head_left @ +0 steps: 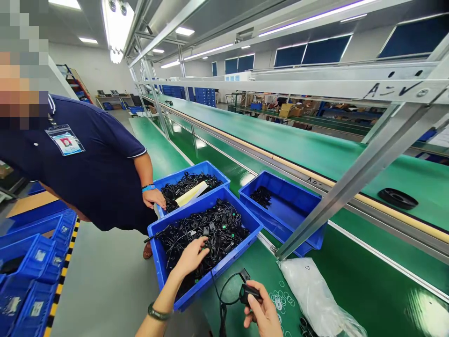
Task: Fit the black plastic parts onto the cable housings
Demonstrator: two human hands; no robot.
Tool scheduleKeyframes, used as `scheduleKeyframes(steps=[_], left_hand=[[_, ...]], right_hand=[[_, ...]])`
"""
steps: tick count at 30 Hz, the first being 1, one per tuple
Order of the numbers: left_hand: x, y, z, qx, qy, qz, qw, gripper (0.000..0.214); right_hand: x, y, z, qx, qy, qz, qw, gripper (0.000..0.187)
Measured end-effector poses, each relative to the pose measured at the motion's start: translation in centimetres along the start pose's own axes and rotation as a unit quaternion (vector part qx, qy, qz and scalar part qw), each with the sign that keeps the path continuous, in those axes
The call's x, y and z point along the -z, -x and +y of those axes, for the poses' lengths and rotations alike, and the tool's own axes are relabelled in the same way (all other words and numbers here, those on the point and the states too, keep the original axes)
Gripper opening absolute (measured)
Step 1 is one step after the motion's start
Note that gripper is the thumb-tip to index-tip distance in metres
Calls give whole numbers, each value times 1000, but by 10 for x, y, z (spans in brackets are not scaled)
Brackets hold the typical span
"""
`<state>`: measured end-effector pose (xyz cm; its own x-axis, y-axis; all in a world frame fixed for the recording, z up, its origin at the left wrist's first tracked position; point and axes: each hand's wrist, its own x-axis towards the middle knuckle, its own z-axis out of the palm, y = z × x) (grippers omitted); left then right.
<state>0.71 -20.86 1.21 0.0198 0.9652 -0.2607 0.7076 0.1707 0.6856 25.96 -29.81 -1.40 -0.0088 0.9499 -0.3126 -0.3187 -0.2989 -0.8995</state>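
My left hand [191, 256] reaches into the nearest blue bin [164, 274], fingers curled among the tangled black cables [217, 229] with small black modules; what they grip is hidden in the tangle. My right hand [261, 311] is closed on a small black module [249, 292] whose black cable [222, 304] loops down over the green bench [351, 281]. Several small clear rings [280, 299] lie on the bench right by that hand.
A second blue bin [210, 169] of cables with a yellowish card, and a third blue bin [301, 201] holding a few black parts, sit behind. A co-worker [87, 164] in a dark shirt stands left, hand on the second bin. A clear plastic bag [315, 295], a slanted metal strut [351, 187], stacked blue crates [31, 267].
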Motion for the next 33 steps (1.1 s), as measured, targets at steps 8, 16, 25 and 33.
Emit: scheduleKeyframes(steps=[8, 16, 25, 33], left_hand=[[16, -55, -37, 79, -9, 10, 997, 33], [78, -15, 6, -77, 364, 156, 915, 64], [116, 4, 97, -273, 651, 256, 660, 51], [126, 26, 134, -303, 708, 120, 626, 42]], right_hand=[[-2, 9, -30, 24, -167, 29, 985, 53], [-8, -7, -33, 18, -65, -4, 998, 49], [-40, 4, -38, 15, -123, -127, 984, 40], [-2, 0, -72, 20, -270, -160, 949, 35]])
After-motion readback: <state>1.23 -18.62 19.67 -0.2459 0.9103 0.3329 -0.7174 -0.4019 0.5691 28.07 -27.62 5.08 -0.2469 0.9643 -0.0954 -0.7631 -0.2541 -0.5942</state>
